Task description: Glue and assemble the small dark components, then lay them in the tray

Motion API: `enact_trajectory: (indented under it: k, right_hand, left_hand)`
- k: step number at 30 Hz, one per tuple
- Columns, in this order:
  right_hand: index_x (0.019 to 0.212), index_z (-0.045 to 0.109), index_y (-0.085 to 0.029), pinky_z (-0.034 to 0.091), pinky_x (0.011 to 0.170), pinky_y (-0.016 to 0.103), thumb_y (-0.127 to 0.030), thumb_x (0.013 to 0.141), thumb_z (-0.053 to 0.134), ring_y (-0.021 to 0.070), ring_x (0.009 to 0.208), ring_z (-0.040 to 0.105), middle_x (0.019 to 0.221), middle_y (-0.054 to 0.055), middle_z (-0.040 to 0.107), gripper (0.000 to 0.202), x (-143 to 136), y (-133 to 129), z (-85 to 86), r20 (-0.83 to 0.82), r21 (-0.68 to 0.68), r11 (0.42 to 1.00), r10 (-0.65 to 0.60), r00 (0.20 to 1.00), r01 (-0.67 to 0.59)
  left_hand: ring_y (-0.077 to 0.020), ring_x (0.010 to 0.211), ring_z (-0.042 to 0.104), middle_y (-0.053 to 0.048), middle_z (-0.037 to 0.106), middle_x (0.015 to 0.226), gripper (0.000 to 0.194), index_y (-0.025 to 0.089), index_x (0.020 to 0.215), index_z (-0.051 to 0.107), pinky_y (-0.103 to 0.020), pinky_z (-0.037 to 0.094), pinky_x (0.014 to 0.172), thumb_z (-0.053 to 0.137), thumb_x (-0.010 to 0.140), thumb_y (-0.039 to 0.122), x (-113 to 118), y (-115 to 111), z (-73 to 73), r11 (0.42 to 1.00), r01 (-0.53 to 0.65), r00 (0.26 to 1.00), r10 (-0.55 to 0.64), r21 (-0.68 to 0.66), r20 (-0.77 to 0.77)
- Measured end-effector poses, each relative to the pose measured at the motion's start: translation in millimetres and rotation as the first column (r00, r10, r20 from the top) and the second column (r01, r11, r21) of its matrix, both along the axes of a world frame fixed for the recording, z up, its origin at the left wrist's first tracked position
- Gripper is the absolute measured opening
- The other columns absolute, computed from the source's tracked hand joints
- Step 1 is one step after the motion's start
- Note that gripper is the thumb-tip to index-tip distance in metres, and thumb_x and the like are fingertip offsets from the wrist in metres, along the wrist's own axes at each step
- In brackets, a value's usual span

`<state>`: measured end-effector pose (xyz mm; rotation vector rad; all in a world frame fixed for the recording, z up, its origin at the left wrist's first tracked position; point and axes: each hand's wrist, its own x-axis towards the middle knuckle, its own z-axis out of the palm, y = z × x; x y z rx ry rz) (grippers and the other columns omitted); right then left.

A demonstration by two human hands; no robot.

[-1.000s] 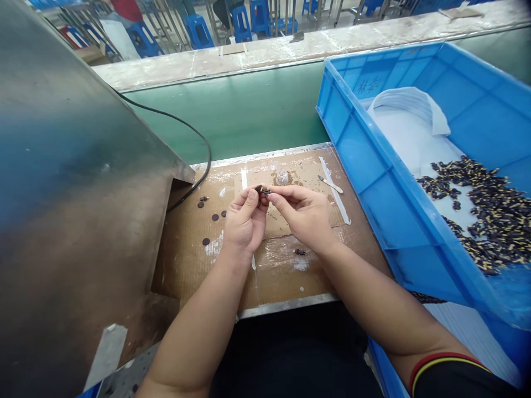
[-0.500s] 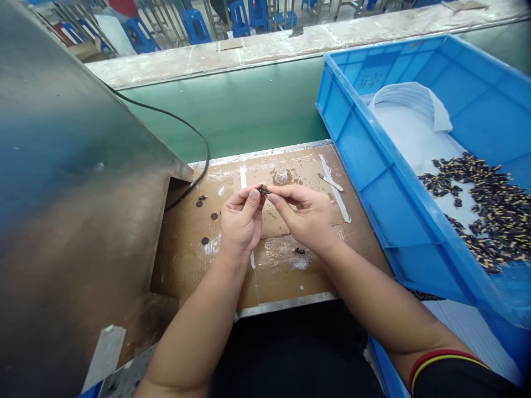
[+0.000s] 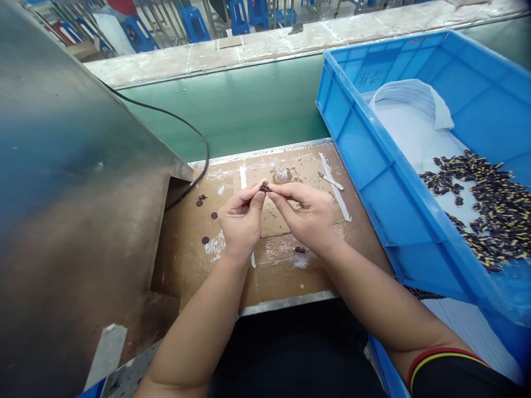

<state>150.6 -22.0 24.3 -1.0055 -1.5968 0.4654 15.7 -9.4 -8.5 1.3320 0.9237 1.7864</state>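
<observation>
Between the fingertips of both hands is a small dark part [image 3: 265,188], partly covered by the fingers. My left hand [image 3: 243,215] pinches it from the left with thumb and forefinger. From the right, my right hand [image 3: 305,213] pinches its other end. Both hands are above a cardboard-covered work surface [image 3: 232,287]. A dark piece with yellow ends [image 3: 300,250] lies below my right hand. Left of my left hand are several dark round discs [image 3: 205,240] and a small dark-and-yellow piece [image 3: 203,197].
A large blue crate [image 3: 360,143] at the right holds a heap of dark-and-yellow parts [image 3: 498,204] on white foam sheet. A small knife [image 3: 331,181] and a clear cup-like piece [image 3: 282,175] lie beyond my hands. A metal housing [image 3: 83,193] with a black cable [image 3: 182,120] stands left.
My left hand has turned slightly, its thumb now more upright against the part. My right hand has barely moved, and both still pinch the dark part.
</observation>
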Motion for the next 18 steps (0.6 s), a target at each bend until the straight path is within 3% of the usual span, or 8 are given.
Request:
enact_trajectory:
  k: [3, 7, 12, 15, 18]
  right_hand:
    - [0.106, 0.075, -0.023, 0.059, 0.088, 0.032, -0.019, 0.096, 0.063, 0.0148, 0.093, 0.073, 0.103, 0.001, 0.079, 0.015, 0.6, 1.9, -1.7, 0.055, 0.093, 0.994, -0.054, 0.997, 0.049]
    - [0.108, 0.073, -0.022, 0.058, 0.087, 0.031, -0.021, 0.097, 0.063, 0.0148, 0.091, 0.072, 0.1, 0.002, 0.079, 0.015, 1.0, 3.3, -5.2, 0.113, 0.188, 0.978, -0.109, 0.988, 0.086]
    - [0.105, 0.071, -0.023, 0.057, 0.089, 0.034, -0.023, 0.097, 0.061, 0.0169, 0.093, 0.071, 0.098, 0.003, 0.078, 0.013, 1.6, 3.4, -11.4, 0.138, 0.216, 0.971, -0.134, 0.981, 0.102]
    - [0.102, 0.071, -0.023, 0.058, 0.087, 0.034, -0.024, 0.094, 0.064, 0.0168, 0.089, 0.07, 0.095, 0.002, 0.076, 0.01, -0.8, 9.5, -15.4, 0.056, 0.183, 0.979, -0.1, 0.993, 0.089]
    - [0.1, 0.069, -0.022, 0.059, 0.085, 0.033, -0.025, 0.091, 0.069, 0.0161, 0.088, 0.068, 0.096, 0.003, 0.072, 0.009, -1.1, 13.8, -8.3, -0.159, 0.08, 0.997, 0.018, 0.987, -0.005]
  left_hand:
    - [-0.0176, 0.104, 0.072, -0.006, 0.075, 0.112, 0.019, 0.022, 0.109, 0.076, -0.033, 0.06, 0.097, 0.072, 0.091, 0.022, -0.2, -0.2, 4.4, 1.0, -0.001, 0.997, 0.002, 0.018, -0.073]
    - [-0.0188, 0.099, 0.073, -0.007, 0.075, 0.107, 0.018, 0.019, 0.108, 0.075, -0.037, 0.06, 0.094, 0.071, 0.091, 0.022, -2.6, -2.7, 8.4, 0.986, -0.118, 0.953, 0.145, 0.116, -0.266]
    - [-0.0196, 0.096, 0.072, -0.007, 0.075, 0.104, 0.018, 0.02, 0.108, 0.074, -0.039, 0.059, 0.092, 0.069, 0.091, 0.02, -7.2, -2.3, 2.4, 0.975, -0.136, 0.912, 0.193, 0.175, -0.363]
    - [-0.0201, 0.098, 0.071, -0.007, 0.075, 0.106, 0.018, 0.02, 0.109, 0.074, -0.039, 0.058, 0.092, 0.068, 0.091, 0.022, -7.7, 4.7, -0.3, 0.97, -0.11, 0.894, 0.191, 0.216, -0.405]
    - [-0.02, 0.096, 0.071, -0.008, 0.075, 0.104, 0.017, 0.019, 0.106, 0.073, -0.037, 0.058, 0.09, 0.065, 0.094, 0.025, -8.3, 2.1, 8.0, 0.965, -0.135, 0.872, 0.223, 0.224, -0.435]
